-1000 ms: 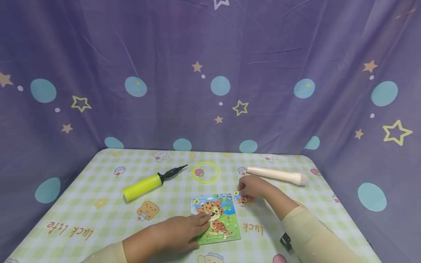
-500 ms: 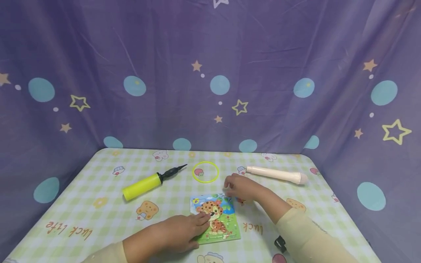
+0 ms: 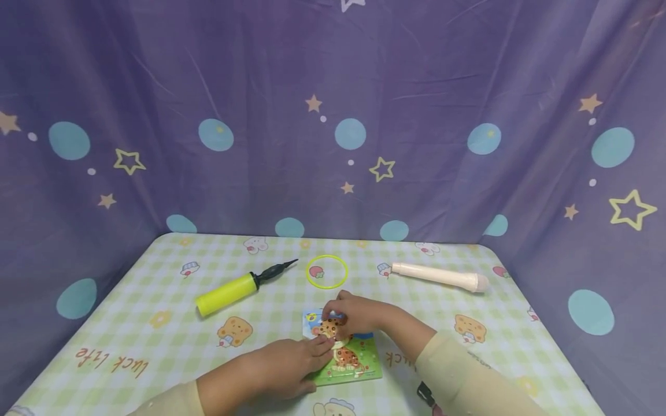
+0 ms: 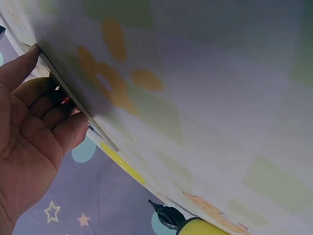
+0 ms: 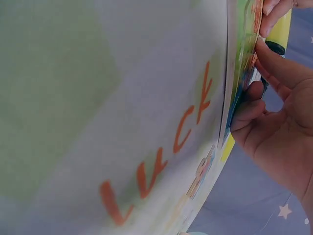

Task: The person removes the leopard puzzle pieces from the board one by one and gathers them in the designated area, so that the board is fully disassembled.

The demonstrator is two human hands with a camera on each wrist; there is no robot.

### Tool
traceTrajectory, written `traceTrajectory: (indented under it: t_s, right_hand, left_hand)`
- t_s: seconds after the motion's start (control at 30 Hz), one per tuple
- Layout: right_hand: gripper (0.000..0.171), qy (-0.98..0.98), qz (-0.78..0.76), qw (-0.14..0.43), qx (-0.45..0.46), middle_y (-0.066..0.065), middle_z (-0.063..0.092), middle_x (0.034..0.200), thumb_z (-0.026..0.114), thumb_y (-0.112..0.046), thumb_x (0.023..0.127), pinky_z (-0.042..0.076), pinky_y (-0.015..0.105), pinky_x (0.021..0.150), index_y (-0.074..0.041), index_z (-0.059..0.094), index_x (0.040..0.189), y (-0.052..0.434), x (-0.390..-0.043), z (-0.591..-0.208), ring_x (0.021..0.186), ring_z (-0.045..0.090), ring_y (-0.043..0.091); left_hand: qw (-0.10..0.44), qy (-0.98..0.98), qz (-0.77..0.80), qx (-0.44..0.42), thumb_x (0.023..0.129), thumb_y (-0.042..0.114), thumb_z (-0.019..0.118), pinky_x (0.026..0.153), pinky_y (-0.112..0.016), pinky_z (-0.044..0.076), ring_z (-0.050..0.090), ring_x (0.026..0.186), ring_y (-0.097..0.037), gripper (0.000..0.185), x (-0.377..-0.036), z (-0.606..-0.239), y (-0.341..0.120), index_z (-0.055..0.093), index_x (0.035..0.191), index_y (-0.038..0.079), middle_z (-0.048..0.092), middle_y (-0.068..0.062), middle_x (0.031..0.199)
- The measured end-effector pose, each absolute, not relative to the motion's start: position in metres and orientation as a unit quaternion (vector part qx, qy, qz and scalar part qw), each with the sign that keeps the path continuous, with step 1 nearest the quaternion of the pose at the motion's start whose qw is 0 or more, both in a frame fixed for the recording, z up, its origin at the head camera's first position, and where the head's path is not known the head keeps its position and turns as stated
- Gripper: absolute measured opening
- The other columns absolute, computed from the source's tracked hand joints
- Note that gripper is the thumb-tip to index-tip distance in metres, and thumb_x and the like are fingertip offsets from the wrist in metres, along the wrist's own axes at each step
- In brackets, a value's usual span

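A square jigsaw puzzle (image 3: 350, 367) with a cartoon leopard lies on the table's near half. My left hand (image 3: 283, 364) rests on its left side, fingers stretched onto the picture and thumb by the near edge. The left wrist view shows that hand (image 4: 34, 132) against the thin board (image 4: 83, 110). My right hand (image 3: 359, 315) is over the upper part, with bent fingertips touching the leopard's head. In the right wrist view, the right hand (image 5: 283, 107) meets the puzzle's face (image 5: 240, 68); whether a piece is pinched there is hidden.
A yellow hand pump (image 3: 226, 294) with a black nozzle lies at the left. Behind the puzzle is a thin yellow ring (image 3: 347, 271). A pale pink toy microphone (image 3: 437, 275) lies at the back right. A purple curtain (image 3: 333, 190) hangs behind the checked tablecloth (image 3: 171, 335).
My right hand has moved left, from a small picture card beside the puzzle's upper right corner to the puzzle's upper middle. That card is now out of sight. My left hand has stayed put.
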State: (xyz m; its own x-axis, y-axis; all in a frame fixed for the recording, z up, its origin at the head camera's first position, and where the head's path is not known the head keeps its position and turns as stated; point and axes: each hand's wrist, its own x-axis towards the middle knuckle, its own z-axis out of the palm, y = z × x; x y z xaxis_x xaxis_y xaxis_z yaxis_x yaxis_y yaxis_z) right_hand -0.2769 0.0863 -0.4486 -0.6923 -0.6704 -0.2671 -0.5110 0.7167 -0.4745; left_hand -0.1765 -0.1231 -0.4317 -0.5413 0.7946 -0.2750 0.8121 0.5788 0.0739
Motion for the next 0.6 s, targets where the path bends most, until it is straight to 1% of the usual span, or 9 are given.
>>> traceTrajectory:
  t_s: [0.2,0.37,0.6]
  right_hand:
    - [0.040,0.898,-0.200,0.232,-0.316,-0.005,0.041,0.110,0.079,-0.020,0.081,0.045,0.028,0.082,-0.042,0.060,0.109,0.0871,-0.2760,-0.4481,0.089,0.051,0.011]
    - [0.039,0.898,-0.203,0.230,-0.316,-0.006,0.038,0.112,0.077,-0.020,0.083,0.045,0.027,0.080,-0.042,0.058,0.109,0.0870,-0.2743,-0.4473,0.089,0.051,0.011]
    - [0.040,0.893,-0.211,0.230,-0.325,-0.006,0.042,0.110,0.077,-0.016,0.083,0.045,0.026,0.082,-0.037,0.057,0.111,0.0865,-0.2742,-0.4465,0.088,0.051,0.009]
  left_hand:
    - [0.144,0.877,-0.034,0.458,0.095,0.044,0.060,0.106,-0.034,0.045,0.036,0.144,-0.021,0.063,-0.1779,-0.4319,-0.1213,0.042,0.150,0.019,0.033,-0.001,0.159]
    - [0.145,0.877,-0.031,0.458,0.095,0.044,0.060,0.106,-0.034,0.045,0.036,0.144,-0.021,0.063,-0.1789,-0.4325,-0.1218,0.043,0.150,0.019,0.033,-0.001,0.159]
    - [0.138,0.875,-0.035,0.462,0.095,0.044,0.060,0.106,-0.034,0.045,0.037,0.144,-0.021,0.063,-0.1796,-0.4341,-0.1222,0.043,0.150,0.018,0.033,-0.001,0.159]
